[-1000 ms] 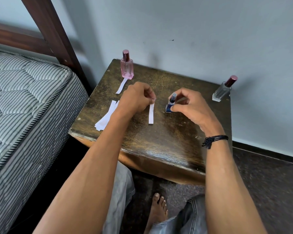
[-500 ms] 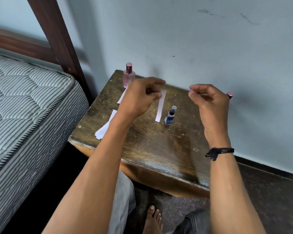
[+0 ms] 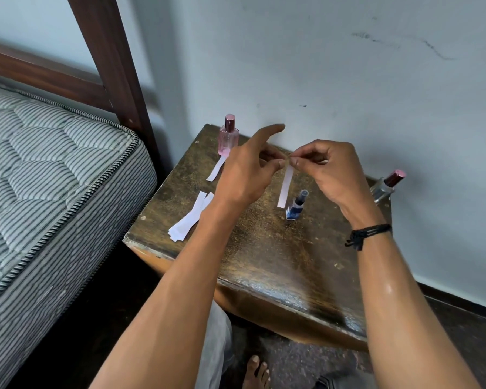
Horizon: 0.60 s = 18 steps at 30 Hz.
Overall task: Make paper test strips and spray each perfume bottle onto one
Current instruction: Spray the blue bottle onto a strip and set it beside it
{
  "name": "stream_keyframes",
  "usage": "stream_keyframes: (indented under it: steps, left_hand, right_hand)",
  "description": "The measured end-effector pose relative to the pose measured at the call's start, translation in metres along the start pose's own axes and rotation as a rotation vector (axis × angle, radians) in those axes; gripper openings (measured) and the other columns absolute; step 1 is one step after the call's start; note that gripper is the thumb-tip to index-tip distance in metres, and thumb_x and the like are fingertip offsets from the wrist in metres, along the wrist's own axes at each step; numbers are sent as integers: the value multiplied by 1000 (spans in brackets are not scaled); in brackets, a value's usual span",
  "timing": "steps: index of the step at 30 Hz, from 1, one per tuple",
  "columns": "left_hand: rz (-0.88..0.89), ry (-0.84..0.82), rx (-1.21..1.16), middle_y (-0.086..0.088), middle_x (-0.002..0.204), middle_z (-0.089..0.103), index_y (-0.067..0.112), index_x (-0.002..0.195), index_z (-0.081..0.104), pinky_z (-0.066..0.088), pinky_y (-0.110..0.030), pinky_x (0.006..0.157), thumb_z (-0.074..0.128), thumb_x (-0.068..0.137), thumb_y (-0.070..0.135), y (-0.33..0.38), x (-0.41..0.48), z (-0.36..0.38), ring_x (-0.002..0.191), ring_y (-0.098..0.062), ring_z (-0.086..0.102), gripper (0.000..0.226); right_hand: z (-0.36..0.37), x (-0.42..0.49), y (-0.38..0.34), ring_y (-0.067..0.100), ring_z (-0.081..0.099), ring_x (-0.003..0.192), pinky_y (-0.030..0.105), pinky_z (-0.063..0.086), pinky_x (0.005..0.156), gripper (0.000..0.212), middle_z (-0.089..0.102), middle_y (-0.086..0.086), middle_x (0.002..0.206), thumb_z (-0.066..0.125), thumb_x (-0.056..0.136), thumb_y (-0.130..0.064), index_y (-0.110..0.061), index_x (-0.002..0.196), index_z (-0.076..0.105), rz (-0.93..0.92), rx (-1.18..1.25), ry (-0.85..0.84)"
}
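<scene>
A white paper strip [image 3: 285, 186] hangs above the dark wooden table [image 3: 264, 262], pinched at its top end by my left hand [image 3: 247, 172] and my right hand [image 3: 328, 169] together. Just below the strip's lower end a small blue perfume bottle [image 3: 295, 206] stands upright. A pink perfume bottle [image 3: 228, 136] stands at the table's far left corner, with another strip [image 3: 216, 169] lying in front of it. A clear bottle with a dark red cap [image 3: 387, 185] is at the far right edge, partly hidden by my right wrist. Several spare strips [image 3: 188, 217] lie at the left.
A striped mattress [image 3: 48, 175] and a dark wooden bed post [image 3: 112, 66] are close on the left. A pale wall [image 3: 348, 80] runs right behind the table. My knees and a bare foot [image 3: 256, 372] are below the table's near edge.
My left hand lifted the strip off the table. My right hand let go of the blue bottle, rose and came across to pinch the strip's top end too.
</scene>
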<state>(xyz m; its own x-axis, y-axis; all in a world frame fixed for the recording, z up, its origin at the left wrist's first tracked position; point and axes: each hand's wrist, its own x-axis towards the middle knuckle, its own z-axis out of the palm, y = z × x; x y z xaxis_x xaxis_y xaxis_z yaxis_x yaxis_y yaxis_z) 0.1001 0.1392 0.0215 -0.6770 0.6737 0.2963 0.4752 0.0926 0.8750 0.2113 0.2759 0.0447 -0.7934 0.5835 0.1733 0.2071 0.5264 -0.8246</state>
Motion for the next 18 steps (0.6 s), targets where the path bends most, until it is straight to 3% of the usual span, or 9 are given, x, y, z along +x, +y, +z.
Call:
stream_keyframes:
  steps: [4,7,10,15,18]
  left_hand:
    - [-98,20,118,11,93,71,20,113,73,56,-21,82,73,90,12,-5,-1,-1,83,1,65,24]
    - [-174,-22,172,12,89,69,21,103,76,55,-24,84,73,91,16,-9,-3,2,82,-2,64,14]
    - [-230,-173,244,9,90,70,24,102,76,56,-34,90,68,93,14,-11,-4,5,88,-11,67,16]
    - [-147,-497,421,-1,120,67,20,120,73,50,-35,99,49,96,2,-16,-8,13,112,-22,62,38]
    - [-91,-558,486,-3,123,61,18,124,71,45,-43,104,52,96,2,-23,-6,16,117,-25,55,38]
  right_hand:
    - [-7,9,19,11,70,79,27,56,80,13,79,-3,83,84,83,-13,-25,81,79,125,158,77]
    - [-12,14,32,11,69,80,26,54,75,9,80,1,85,84,84,-12,-20,83,79,186,241,103]
    - [-11,17,42,12,69,81,25,56,77,7,80,4,88,83,84,-12,-18,85,79,232,242,88]
    - [0,25,57,9,70,81,29,56,81,10,80,-3,86,83,84,-9,-18,85,79,274,195,36]
    - [7,28,65,3,68,75,24,55,77,12,79,-4,87,81,85,-8,-19,87,79,269,151,15]
